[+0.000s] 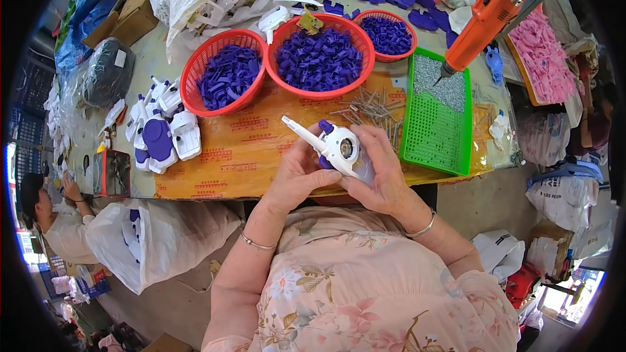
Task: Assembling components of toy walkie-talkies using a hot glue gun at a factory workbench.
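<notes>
Between my two hands, over the near edge of the table, is a white plastic toy body with a purple knob, a long pale spout and a round dark opening. My left hand is closed around its spout side, thumb along the lower edge. On the other side, my right hand wraps the body with bent fingers. Just beyond lie loose metal rods or screws. A red basket of small purple parts stands past them. Part of the toy is hidden behind my fingers.
An orange electric screwdriver hangs over a green tray of small screws. Another red basket and a pile of white-and-purple toy bodies are to the left. A plastic bag hangs below; a co-worker sits far left.
</notes>
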Motion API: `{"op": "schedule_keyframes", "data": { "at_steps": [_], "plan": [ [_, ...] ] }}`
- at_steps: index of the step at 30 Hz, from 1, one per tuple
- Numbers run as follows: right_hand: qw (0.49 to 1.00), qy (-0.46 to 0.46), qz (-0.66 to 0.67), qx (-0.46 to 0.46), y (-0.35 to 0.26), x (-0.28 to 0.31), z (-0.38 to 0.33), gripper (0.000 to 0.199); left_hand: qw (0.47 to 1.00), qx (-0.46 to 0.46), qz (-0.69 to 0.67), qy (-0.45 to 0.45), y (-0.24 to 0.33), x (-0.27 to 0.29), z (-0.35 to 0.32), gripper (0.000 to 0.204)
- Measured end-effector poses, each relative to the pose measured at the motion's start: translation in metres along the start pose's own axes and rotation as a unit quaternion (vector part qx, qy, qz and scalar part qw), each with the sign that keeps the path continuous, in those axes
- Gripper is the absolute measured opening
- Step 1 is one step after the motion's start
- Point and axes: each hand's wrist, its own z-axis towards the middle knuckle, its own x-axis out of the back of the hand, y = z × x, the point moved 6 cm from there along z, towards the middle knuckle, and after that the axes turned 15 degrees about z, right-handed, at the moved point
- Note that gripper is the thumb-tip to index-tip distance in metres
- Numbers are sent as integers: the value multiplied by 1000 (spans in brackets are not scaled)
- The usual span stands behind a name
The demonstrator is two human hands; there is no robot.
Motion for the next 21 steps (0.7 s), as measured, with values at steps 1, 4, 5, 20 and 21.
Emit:
{"op": "schedule_keyframes", "data": {
  "at_steps": [1, 4, 5, 20, 21],
  "plan": [
    [1000, 4, -1, 3, -1, 0, 0, 70, 1000, 0, 0, -1, -1, 0, 0, 78],
    [1000, 15, -2, 3, -1, 0, -1, 70, 1000, 0, -5, 3, -1, 0, 1, 78],
    [1000, 21, -1, 2, -1, 0, -2, 69, 1000, -7, -8, 0, -1, 0, 1, 78],
    [996, 46, -68, -31, -13, -5, -7, 71, 999, 12, -35, -27, -4, -2, 2, 74],
    [996, 47, -67, -32, -14, -5, -7, 71, 999, 14, -41, -30, -4, -2, 2, 74]
  ]
}}
